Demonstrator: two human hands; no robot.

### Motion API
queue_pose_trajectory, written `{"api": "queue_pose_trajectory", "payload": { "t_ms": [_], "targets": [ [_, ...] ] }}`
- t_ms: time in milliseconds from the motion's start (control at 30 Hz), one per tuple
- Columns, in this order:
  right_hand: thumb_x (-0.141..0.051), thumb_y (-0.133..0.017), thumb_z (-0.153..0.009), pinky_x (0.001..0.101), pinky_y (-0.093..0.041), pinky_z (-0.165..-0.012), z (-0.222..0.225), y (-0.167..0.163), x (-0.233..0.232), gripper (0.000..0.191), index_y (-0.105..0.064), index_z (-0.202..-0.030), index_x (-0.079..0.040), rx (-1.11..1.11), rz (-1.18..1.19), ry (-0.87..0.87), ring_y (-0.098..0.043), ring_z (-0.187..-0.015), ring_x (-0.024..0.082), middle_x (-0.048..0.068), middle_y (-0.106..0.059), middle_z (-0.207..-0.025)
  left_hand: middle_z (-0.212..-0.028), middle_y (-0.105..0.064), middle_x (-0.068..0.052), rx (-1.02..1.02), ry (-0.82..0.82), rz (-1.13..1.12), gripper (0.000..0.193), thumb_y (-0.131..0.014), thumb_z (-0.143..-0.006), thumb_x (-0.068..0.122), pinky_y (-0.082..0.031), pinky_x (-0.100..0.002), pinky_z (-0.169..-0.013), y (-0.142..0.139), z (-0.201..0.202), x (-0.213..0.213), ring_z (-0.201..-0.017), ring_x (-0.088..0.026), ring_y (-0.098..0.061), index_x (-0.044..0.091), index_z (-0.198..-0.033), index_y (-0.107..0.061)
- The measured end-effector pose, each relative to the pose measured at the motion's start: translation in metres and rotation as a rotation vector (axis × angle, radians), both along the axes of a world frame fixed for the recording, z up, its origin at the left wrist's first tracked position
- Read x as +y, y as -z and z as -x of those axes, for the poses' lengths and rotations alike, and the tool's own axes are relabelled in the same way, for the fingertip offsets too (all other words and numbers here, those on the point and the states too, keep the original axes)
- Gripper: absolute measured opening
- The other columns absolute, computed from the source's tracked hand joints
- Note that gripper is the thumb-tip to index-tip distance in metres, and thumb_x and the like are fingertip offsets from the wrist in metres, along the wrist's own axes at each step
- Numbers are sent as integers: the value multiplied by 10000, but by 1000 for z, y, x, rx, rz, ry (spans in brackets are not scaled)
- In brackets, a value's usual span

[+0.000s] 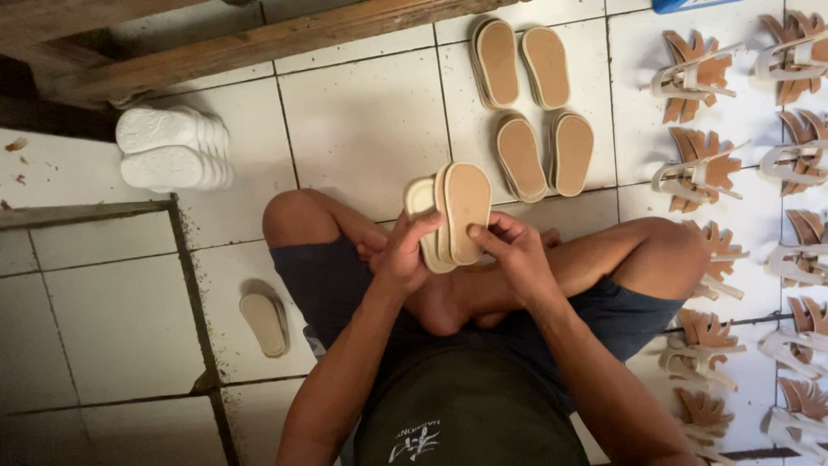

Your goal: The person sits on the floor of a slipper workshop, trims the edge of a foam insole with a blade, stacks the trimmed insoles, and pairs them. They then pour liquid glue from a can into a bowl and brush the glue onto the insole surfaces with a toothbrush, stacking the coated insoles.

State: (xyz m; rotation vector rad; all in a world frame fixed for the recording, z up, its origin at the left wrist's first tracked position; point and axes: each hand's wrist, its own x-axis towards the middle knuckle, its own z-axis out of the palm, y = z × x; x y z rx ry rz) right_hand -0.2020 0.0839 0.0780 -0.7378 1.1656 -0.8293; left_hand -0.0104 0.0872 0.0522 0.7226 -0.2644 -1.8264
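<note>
The person wears a dark, sleeveless-looking top [470, 414] of a muted olive-black cloth, with a small pale printed design near its lower edge in the head view, made of a few brush-like strokes under a short curved line of lettering. Below it come dark blue-grey shorts [332, 280] that end above the knees, cut loose with a plain hem. Both arms are bare from the shoulder down, with no watch, band or ring to be seen on the left hand [401, 255] or the right hand [517, 255]. The 2 legs are bare below the shorts, and the feet show no shoes or socks.
</note>
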Motion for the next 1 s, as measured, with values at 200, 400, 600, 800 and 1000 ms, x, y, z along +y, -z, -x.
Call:
{"api": "queue_pose_trajectory", "payload": {
  "t_ms": [200, 400, 600, 800, 1000],
  "targets": [
    [-111, -709, -983, 249, -483, -779, 7, 16, -3, 181, -727, -1119, 8, -57, 20, 60, -607, -863, 81, 1, -709, -953, -1378, -588, -107, -181, -77, 14, 554, -624, -1006, 93, -499, -371, -1062, 5, 9, -9, -1252, -212, -590, 32, -1522, -434],
    [-208, -626, -1043, 273, -512, -850, 68, 47, -82, 310, -658, -1225, 41, 405, 203, 239, -607, -960, 121, 41, -678, -1026, -1369, -594, -192, 55, -114, -131, 571, -523, -989, 236, -522, -511, -1002, 12, -5, -16, -1213, -349, -590, 154, -1537, -386],
    [-169, -600, -1039, 282, -543, -884, 116, 83, -207, 364, -650, -1306, 74, 434, 400, 291, -660, -1012, 165, 131, -733, -1168, -1481, -535, -250, 70, -100, -79, 694, -502, -912, 312, -480, -583, -1086, 9, -20, -12, -1352, -416, -539, 1, -1524, -401],
    [-310, -810, -777, 369, -536, -817, 96, 111, -234, 500, -715, -1215, -86, 1652, 780, 40, -699, -932, 269, 147, -748, -1052, -1510, -508, -249, 70, -75, -62, 696, -500, -931, 308, -457, -571, -1143, -2, -17, -26, -1375, -425, -537, -40, -1524, -392],
    [80, -473, -949, 354, -533, -867, 45, 67, -133, 431, -591, -1360, 23, 672, 764, -3, -662, -1020, 241, 145, -680, -1149, -1431, -577, -311, 193, -158, 65, 636, -452, -1100, 411, -518, -498, -993, -5, -13, -38, -1143, -352, -630, 40, -1610, -371]
  ]
}}
